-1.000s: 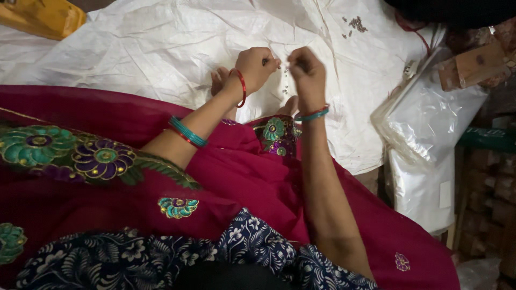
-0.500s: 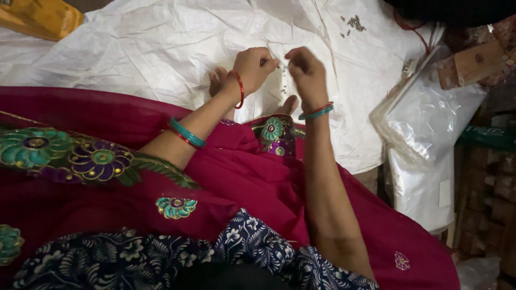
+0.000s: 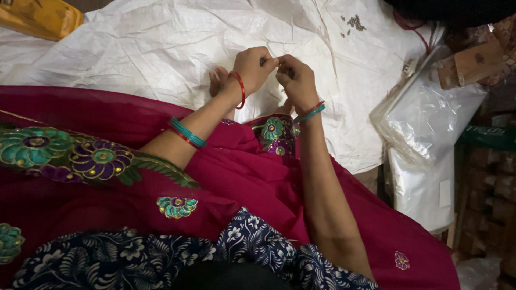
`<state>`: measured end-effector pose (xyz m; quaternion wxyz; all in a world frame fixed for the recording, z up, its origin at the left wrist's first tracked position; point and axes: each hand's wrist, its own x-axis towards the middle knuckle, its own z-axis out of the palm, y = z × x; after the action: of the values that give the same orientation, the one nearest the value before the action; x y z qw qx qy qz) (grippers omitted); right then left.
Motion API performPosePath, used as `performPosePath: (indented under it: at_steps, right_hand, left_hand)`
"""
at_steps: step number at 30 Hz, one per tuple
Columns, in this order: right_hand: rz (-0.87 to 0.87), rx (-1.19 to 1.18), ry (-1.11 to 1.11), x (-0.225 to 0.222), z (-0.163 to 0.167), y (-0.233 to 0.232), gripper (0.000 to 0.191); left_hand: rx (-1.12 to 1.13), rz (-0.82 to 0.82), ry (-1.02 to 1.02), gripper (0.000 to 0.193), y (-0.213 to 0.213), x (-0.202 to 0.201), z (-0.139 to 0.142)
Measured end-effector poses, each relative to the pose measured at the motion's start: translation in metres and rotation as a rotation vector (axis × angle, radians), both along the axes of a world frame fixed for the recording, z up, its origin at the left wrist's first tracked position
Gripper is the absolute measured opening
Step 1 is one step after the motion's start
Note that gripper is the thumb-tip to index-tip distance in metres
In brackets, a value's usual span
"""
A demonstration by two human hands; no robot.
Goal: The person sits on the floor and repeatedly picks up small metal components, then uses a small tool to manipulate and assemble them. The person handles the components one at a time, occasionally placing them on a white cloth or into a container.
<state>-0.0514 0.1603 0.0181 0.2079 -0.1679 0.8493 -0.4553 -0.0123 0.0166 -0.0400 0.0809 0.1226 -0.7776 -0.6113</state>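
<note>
The left hand [image 3: 255,67] and the right hand [image 3: 295,80] meet fingertip to fingertip above the white sheet [image 3: 161,48]. A small dark piece [image 3: 263,62] sits pinched between the left thumb and forefinger, right at the point where the two hands touch; it is too small to tell what it is. The left hand is curled closed around that pinch. The right hand is also curled, its fingertips pressed against the left's, but whether it grips anything of its own cannot be told.

A red bangle [image 3: 240,88] circles the left wrist, teal bangles [image 3: 188,133] sit further up that forearm, and a teal and red bangle [image 3: 310,111] rings the right wrist. Bare toes [image 3: 217,80] show just beside the left wrist. Below the arms spreads a magenta embroidered cloth [image 3: 258,182]. Far up the sheet lies a scatter of small dark bits [image 3: 352,24], well apart from the hands. To the right lie clear plastic bags [image 3: 430,118].
</note>
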Motion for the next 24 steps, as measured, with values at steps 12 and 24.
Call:
performPosePath:
  at_steps: [12,24]
  right_hand:
    - [-0.085,-0.026,0.035,0.002,-0.007,-0.001,0.005]
    - [0.016,-0.114,0.061,-0.007,-0.01,0.009,0.007]
  left_hand:
    - [-0.001,-0.007,0.006,0.029,0.0,0.0,-0.005]
    - [0.128,-0.011,-0.029,0.027,0.003,-0.001,-0.008]
